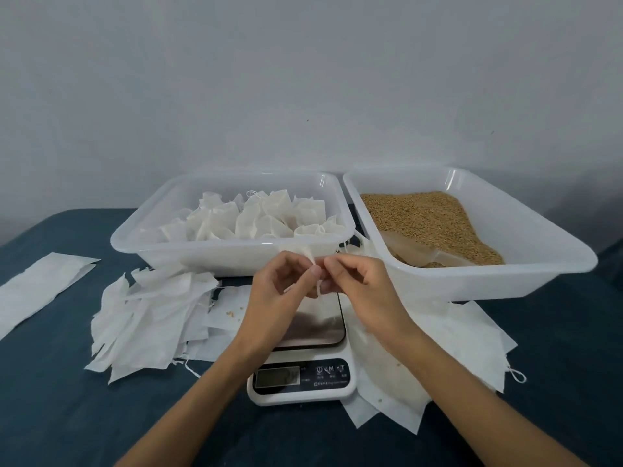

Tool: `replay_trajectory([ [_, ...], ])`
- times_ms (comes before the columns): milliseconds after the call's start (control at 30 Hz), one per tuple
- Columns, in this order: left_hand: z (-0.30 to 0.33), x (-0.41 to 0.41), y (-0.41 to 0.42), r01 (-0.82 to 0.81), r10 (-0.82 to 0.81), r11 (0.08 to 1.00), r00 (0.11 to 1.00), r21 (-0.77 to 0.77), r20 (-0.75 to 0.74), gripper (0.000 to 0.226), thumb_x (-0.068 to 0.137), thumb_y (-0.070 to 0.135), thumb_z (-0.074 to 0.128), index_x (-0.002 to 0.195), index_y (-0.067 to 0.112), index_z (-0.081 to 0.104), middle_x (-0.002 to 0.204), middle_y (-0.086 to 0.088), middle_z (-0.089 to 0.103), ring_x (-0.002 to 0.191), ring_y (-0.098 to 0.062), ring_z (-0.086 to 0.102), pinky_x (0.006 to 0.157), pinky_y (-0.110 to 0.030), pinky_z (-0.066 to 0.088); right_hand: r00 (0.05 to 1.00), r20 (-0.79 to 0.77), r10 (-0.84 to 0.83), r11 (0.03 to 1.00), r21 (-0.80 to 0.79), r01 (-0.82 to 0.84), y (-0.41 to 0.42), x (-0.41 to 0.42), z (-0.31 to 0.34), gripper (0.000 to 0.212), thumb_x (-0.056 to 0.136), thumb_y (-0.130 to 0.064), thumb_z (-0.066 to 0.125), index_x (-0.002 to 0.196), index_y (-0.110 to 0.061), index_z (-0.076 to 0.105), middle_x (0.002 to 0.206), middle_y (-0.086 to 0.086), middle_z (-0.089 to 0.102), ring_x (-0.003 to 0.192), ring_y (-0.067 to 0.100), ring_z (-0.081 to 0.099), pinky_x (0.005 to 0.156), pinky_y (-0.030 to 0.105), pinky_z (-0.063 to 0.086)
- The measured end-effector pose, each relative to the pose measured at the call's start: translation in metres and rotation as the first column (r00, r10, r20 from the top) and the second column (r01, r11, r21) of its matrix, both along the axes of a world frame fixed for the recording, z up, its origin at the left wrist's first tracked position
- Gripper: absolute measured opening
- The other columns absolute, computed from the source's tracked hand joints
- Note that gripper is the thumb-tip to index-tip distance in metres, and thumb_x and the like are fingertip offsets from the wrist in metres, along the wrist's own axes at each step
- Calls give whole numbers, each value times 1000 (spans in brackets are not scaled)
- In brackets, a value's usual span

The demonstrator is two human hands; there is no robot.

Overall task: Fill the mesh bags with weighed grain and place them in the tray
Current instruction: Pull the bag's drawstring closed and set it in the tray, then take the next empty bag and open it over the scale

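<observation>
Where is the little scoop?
The scoop lies in the grain at the near end of the right tray, just beyond the right hand.

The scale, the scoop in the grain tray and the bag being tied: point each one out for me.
scale [332,375]: head view, on its front control panel.
scoop [413,248]: head view, on its clear bowl lying in the grain.
bag [308,252]: head view, on its gathered top above the fingers.

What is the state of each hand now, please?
Left hand: grip closed, pinching the top of the mesh bag.
Right hand: grip closed, pinching the same bag's top or its string; which one cannot be told.
</observation>
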State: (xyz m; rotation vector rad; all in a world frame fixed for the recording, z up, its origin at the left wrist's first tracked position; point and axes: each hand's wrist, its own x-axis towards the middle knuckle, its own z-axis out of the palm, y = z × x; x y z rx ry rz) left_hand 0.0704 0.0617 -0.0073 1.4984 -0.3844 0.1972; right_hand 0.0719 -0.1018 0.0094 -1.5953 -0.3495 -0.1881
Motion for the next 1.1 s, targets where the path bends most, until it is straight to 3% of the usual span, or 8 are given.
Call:
replay_trajectory([
  [133, 4, -1, -1, 24, -25, 1000, 999, -13, -34, 17, 95, 10, 75, 94, -4, 65, 82, -14, 69, 77, -22, 67, 81, -35, 59, 986, -112, 121, 984, 146, -104, 0, -2, -1, 23, 106, -10, 46, 108, -6, 69, 83, 5, 72, 76, 17, 68, 79, 29, 58],
  [333, 3, -2, 1, 58, -64, 996, 994, -66, -90, 14, 100, 4, 65, 101, -8, 72, 92, -25, 73, 87, -27, 72, 89, -37, 62, 981, -135, 139, 973, 203, -110, -3, -1, 2, 14, 102, -14, 55, 101, -3, 65, 76, 3, 67, 71, 15, 64, 76, 30, 57],
  [433, 1, -2, 2, 59, -68, 995, 991, -77, -115, 15, 101, 8, 66, 98, -3, 74, 90, -21, 75, 87, -30, 73, 85, -31, 60, 981, -110, 158, 973, 186, -136, -1, -3, 2, 11, 99, -14, 61, 97, -5, 65, 76, 6, 68, 69, 17, 64, 76, 31, 57],
  [600, 1, 0, 5, 108, -123, 988, 982, -110, -145, 14, 98, 14, 70, 94, 2, 75, 85, -17, 73, 82, -27, 70, 81, -30, 59, 993, -45, 114, 990, 94, -109, 2, -5, 2, 16, 90, -20, 72, 95, -6, 67, 80, 1, 71, 74, 17, 67, 76, 38, 57],
  [733, 0, 0, 4, 128, -147, 984, 977, -124, -153, 17, 98, 13, 69, 96, -3, 73, 87, -20, 69, 84, -30, 65, 84, -33, 59, 999, 33, 30, 1000, -3, -29, 3, -4, 1, 15, 89, -18, 76, 94, -6, 69, 82, -1, 73, 74, 14, 68, 72, 25, 55],
  [900, 2, 0, 2, 61, -87, 988, 978, -139, -192, 18, 103, 15, 64, 95, 2, 71, 81, -15, 65, 77, -27, 63, 77, -29, 59, 989, 95, -117, 993, -13, 119, 0, -3, -2, 7, 94, -8, 68, 97, -12, 63, 76, 4, 71, 69, 18, 69, 68, 24, 55],
  [1000, 2, 1, 2, 38, -68, 989, 976, -146, -209, 16, 103, 16, 64, 95, 3, 70, 75, -10, 62, 72, -22, 62, 76, -28, 58, 950, 267, -162, 959, -182, 215, -2, -4, -3, 16, 96, -5, 62, 92, -20, 54, 71, -5, 63, 65, 17, 63, 66, 24, 52],
  [1100, 1, 2, 2, 35, -68, 987, 975, -156, -212, 21, 103, 17, 64, 98, -4, 68, 75, -9, 60, 71, -21, 61, 76, -28, 57, 891, 440, -108, 889, -359, 285, -2, -4, -6, 20, 95, -4, 57, 90, -22, 65, 81, -8, 60, 75, 15, 61, 68, 31, 51],
])
